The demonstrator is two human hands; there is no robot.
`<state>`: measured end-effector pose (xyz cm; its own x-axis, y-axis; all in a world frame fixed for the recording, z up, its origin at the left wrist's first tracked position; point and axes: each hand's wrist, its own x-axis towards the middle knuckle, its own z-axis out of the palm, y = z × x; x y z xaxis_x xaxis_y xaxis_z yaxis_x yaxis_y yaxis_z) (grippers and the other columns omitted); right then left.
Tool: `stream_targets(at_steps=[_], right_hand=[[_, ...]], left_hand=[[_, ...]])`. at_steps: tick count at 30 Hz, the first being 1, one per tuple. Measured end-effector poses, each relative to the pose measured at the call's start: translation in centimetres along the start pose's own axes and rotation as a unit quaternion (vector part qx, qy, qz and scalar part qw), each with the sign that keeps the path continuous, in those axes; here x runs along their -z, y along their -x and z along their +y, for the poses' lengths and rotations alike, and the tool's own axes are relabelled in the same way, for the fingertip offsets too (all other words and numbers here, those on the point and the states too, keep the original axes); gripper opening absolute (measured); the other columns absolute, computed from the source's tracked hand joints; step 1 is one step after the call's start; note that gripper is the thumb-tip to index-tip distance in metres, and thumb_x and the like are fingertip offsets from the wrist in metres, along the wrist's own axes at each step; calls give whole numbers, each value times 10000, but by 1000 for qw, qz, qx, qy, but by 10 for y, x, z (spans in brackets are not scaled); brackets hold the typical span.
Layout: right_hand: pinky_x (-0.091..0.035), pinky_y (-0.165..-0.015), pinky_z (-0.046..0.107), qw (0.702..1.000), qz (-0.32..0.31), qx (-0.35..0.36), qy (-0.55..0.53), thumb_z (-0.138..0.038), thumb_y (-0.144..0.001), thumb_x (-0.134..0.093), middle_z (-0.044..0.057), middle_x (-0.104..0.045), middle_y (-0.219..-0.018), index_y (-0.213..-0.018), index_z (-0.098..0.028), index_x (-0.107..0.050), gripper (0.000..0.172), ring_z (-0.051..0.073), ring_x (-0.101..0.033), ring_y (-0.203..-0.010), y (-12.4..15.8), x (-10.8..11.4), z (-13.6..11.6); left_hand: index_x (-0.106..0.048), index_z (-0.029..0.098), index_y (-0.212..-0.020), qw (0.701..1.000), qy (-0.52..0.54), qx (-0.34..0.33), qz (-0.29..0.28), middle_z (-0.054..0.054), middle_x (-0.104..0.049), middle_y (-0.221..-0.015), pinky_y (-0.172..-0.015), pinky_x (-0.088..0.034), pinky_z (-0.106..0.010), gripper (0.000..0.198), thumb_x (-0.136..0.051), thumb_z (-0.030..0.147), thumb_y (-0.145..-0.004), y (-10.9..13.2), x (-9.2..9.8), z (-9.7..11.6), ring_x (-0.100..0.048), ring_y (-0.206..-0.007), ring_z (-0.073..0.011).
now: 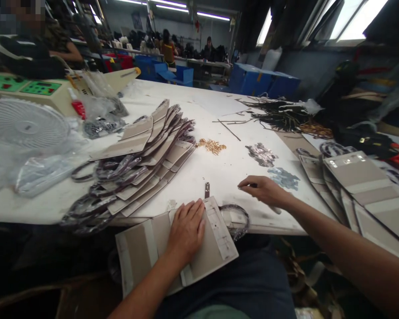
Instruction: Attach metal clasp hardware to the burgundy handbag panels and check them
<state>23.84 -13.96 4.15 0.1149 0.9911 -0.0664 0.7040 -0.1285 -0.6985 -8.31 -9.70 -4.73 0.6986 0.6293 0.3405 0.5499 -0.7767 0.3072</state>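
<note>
My left hand [187, 228] lies flat, fingers stretched out, on a beige bag panel [139, 252] with paler strips across it. The panel rests across my lap and against the table's front edge. Out from its right side curves a dark, plastic-wrapped handle [244, 217]. A small tab with a metal piece [207, 189] sticks up past its top corner. Over the table to the right, my right hand [262, 190] is closed with its fingertips pinched. Something slim, dark at the fingers and pale at the lower end, shows in it; its kind is unclear.
Stacked bag panels [146, 164] lean at left, more panels [362, 181] at right. Between them lie gold-coloured pieces [213, 146], silvery pieces [262, 154] and bluish-grey pieces [284, 178]. Dark strips [282, 115] lie behind. A fan [26, 124] stands far left; people work beyond.
</note>
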Motion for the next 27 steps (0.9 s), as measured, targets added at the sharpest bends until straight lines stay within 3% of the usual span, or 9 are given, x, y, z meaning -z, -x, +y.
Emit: stream_targets(at_steps=[4,8,19,27], right_hand=[[-528,-877,285,986,-118,106,-59,-212,-874,-655,19,-781,-999,-973,-249,-819,195,202,-712,-935,-21,-62,-58],[-517,-850,283,982,-152,111,-27,-121,-818,-671,19,-791,-953,-965,-227,-830,241,204,-716,-894,-38,-91,-64],[-523,-868,287,985,-144,86,44,-117,-814,-698,12,-797,-957,-950,-236,-830,224,207,-715,-901,-39,-93,-67],[-466,-775,266,981,-123,84,127,-165,-820,-742,-3,-770,-917,-931,-249,-807,154,192,-680,-855,-39,-95,-68]], left_hand=[[-518,200,-1515,1000,24,12,3,-72,-534,-1564,-1237,-351,-572,500,-489,247,-1018,0,1,0,-485,-1431,-291],[-514,168,-1512,999,46,28,-1,-86,-548,-1551,-1241,-348,-569,507,-503,246,-1011,0,3,2,-490,-1418,-288],[-525,172,-1502,997,67,38,16,-100,-569,-1530,-1233,-349,-566,515,-540,230,-991,1,3,4,-497,-1400,-284],[-554,182,-1474,996,78,43,26,-93,-594,-1504,-1219,-358,-565,500,-564,227,-975,0,4,4,-515,-1379,-289]])
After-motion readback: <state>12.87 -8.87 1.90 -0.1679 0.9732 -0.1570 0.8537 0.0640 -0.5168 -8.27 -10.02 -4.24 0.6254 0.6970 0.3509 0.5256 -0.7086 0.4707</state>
